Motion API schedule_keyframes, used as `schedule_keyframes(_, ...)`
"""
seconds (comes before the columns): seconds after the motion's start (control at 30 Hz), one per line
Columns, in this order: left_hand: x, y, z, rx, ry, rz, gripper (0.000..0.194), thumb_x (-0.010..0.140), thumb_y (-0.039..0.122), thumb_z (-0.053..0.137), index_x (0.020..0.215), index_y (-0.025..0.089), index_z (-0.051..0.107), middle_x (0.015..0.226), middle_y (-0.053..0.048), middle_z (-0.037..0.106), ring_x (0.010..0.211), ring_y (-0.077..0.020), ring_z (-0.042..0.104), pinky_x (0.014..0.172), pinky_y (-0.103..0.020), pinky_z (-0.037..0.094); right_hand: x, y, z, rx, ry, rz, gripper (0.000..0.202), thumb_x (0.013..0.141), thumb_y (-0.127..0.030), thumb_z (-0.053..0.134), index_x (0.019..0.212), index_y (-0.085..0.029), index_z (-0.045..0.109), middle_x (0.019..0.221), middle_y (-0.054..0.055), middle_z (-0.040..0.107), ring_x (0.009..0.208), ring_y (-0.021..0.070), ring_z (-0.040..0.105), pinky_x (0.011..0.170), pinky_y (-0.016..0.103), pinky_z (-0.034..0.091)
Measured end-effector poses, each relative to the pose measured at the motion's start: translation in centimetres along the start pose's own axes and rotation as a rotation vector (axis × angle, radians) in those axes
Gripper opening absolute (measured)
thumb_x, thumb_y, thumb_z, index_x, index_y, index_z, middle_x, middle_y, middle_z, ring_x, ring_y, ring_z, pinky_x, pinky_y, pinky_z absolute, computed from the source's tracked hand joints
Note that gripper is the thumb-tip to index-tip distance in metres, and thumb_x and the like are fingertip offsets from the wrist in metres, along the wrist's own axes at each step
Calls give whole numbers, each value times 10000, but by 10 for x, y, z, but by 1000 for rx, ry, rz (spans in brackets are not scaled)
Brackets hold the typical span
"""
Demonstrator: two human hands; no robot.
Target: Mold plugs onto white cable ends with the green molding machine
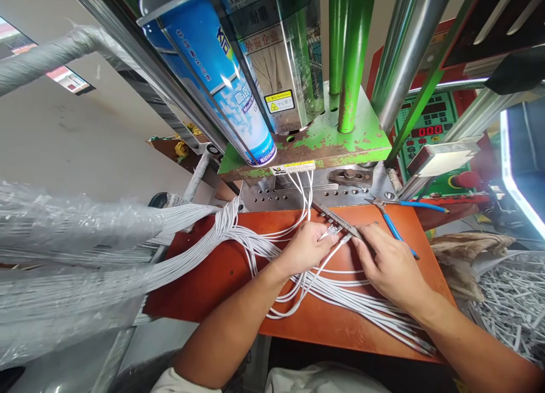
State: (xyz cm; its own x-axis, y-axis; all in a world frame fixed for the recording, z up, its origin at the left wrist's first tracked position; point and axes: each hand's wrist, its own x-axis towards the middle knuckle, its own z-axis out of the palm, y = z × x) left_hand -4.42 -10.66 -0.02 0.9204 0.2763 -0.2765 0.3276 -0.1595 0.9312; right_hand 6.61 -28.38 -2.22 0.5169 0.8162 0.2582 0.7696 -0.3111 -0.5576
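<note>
Above the orange board (187,293), a metal strip (337,218) extends from the right fingers (374,238).

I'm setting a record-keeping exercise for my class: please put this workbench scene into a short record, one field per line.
Left hand: pinching a clear cable plug at a metal bar
Right hand: gripping the metal bar's near end
Work surface: orange board
Material: white cables, gathered at the board's left, spread across it
Tool: blue-handled pliers, at the board's far right corner
Canister: blue spray can, at the green press plate's edge
Display: red digits, 000
</note>
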Motion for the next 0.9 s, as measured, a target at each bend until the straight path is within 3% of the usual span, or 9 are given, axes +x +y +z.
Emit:
schedule_keyframes(0.27,-4,1,0,0,4,-37,480,924,544,590,633,173,500,518,42,461,461,-73,383,449,-216,258,0,1,1,-3,11,1,288,1089,-367,391,1096,-186,615,952,77,644,853,225,613,733,341,417)
schedule_keyframes(0.4,-3,4,0,-26,3,7,457,914,525,607,647,166,514,539,44,471,501,-70,382,476,-207,275,-1,2,0,-40,-3,-55,278,1088,-349,384,1117,-184,605,934,79,642,819,221,605,698,336,406)
schedule_keyframes(0.57,-1,2,4,-70,5,-39,389,906,474,623,686,164,540,529,42,502,463,-66,400,450,-195,293,-1,4,1,-74,-38,-124,275,1087,-336,388,1136,-178,608,907,69,622,791,214,596,687,334,403)
schedule_keyframes(0.7,-2,0,-2,-145,-73,-99,415,927,549,601,777,163,570,571,12,575,443,-107,528,442,-211,390,-1,4,1,-25,3,-58,283,1086,-365,397,1112,-187,615,893,62,610,801,217,597,697,334,413)
schedule_keyframes(0.77,-3,0,-10,-91,-13,-76,439,957,564,558,798,156,587,587,0,592,456,-112,544,463,-219,410,-2,4,1,-6,19,-10,291,1087,-378,391,1102,-193,615,888,64,602,801,221,591,712,337,421)
schedule_keyframes(0.9,-4,-3,-19,76,253,37,336,1029,430,447,906,162,606,555,43,538,501,-93,502,564,-212,417,-2,5,0,27,2,3,288,1087,-379,393,1117,-198,615,917,72,604,839,227,600,769,344,438)
